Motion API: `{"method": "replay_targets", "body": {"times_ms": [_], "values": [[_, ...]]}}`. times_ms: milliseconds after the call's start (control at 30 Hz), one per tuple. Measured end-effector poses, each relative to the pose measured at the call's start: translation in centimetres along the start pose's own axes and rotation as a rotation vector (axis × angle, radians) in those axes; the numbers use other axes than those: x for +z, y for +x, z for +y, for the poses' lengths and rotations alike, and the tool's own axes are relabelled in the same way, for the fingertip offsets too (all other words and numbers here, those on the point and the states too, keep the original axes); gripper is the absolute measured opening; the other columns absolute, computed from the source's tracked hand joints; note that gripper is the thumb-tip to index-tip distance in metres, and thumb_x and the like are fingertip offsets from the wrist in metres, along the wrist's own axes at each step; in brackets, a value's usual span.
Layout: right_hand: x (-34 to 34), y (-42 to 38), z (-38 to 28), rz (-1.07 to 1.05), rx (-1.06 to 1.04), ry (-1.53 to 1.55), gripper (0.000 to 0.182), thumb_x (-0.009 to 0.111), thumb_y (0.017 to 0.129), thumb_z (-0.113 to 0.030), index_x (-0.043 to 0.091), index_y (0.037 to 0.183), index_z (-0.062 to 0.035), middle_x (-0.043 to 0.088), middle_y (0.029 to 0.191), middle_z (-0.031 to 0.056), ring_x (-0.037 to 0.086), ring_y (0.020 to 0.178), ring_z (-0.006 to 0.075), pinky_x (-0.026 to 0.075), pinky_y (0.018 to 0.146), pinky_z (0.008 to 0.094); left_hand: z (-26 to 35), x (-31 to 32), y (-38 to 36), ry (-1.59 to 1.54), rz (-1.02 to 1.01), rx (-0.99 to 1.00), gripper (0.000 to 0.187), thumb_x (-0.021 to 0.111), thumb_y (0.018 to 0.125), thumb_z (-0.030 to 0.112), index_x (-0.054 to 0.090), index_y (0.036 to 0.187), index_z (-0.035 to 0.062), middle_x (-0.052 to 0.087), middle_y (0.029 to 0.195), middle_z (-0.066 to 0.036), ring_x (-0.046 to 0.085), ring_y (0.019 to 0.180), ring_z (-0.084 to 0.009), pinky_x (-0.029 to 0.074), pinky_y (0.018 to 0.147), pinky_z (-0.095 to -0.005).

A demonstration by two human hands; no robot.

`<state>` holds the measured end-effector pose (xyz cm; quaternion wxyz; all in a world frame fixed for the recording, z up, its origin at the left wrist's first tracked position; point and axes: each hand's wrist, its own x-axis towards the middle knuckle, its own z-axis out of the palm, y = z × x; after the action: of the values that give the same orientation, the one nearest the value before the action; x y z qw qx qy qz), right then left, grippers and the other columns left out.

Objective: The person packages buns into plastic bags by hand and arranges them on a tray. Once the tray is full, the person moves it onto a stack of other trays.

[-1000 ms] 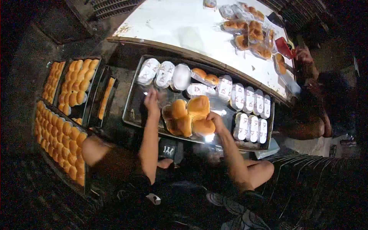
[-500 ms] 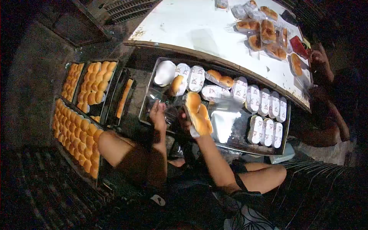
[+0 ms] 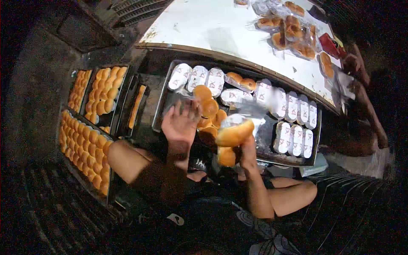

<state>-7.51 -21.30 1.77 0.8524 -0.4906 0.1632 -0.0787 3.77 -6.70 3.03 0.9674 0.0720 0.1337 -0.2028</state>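
My right grip [image 3: 248, 152] is closed on a pair of buns [image 3: 235, 133], held tilted over the near side of a dark tray [image 3: 267, 142]; 2 golden domes show, with pale paper against the upper one. My left grip [image 3: 182, 124] is open, fingers spread, just beside a cluster of golden buns [image 3: 209, 109] that shows between my hands; I cannot tell whether my fingers touch it.

Along the tray's far side runs a row of packs [image 3: 215, 82], most with white, red-marked faces up, while 1 brown-topped pack [image 3: 240, 81] shows 2 domes. A whitish blur hides part of the row. At the tray's right end, 3 white packs [image 3: 296, 140] lie side by side.

Beyond the tray, the white bench [image 3: 191, 32] carries a heap of bagged buns [image 3: 293, 32], with a red object [image 3: 329, 45] near another person's hand [image 3: 352, 64]. To my left, rows of unwrapped buns [image 3: 85, 153] fill several trays.
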Motion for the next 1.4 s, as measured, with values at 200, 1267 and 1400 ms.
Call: {"method": "replay_targets", "body": {"times_ms": [200, 1267, 1400], "values": [[3.5, 0.3, -5.2, -0.093, 0.051, -1.003, 0.042, 0.052, 0.075, -0.041, 0.055, 0.099, -0.0068, 0.057, 0.074, 0.0203, 0.056, 0.071, 0.0363, 0.045, 0.065, 0.0412, -2.5, -0.4, -1.7, 0.421, -0.317, 0.059, 0.056, 0.039, 0.079, 0.018, 0.016, 0.13, 0.021, 0.034, 0.121, -0.019, 0.037, 0.11, -0.0347, 0.03, 0.092, -0.0505], [-3.3, -1.6, 1.5, 0.147, -0.019, -1.113, 0.037, 0.056, 0.074, -0.013, 0.048, 0.107, 0.0017, 0.059, 0.072, 0.016, 0.058, 0.062, 0.0222, 0.046, 0.057, 0.0297, -9.6, -6.9, -8.2, 0.911, 0.303, -0.406, 0.043, 0.05, 0.083, 0.021, 0.036, 0.119, 0.0015, 0.047, 0.111, -0.009, 0.042, 0.106, -0.0166, 0.028, 0.095, -0.0334], [-5.2, 4.9, -7.5, 0.41, -0.229, -1.009, 0.039, 0.055, 0.075, -0.019, 0.047, 0.108, 0.0009, 0.058, 0.081, 0.02, 0.058, 0.072, 0.0305, 0.045, 0.064, 0.0347, -10.6, -8.5, -6.0, 1.566, -0.281, -0.38, 0.039, 0.059, 0.074, 0.016, 0.049, 0.106, -0.0039, 0.045, 0.113, -0.012, 0.043, 0.105, -0.0216, 0.036, 0.087, -0.0306]]}}
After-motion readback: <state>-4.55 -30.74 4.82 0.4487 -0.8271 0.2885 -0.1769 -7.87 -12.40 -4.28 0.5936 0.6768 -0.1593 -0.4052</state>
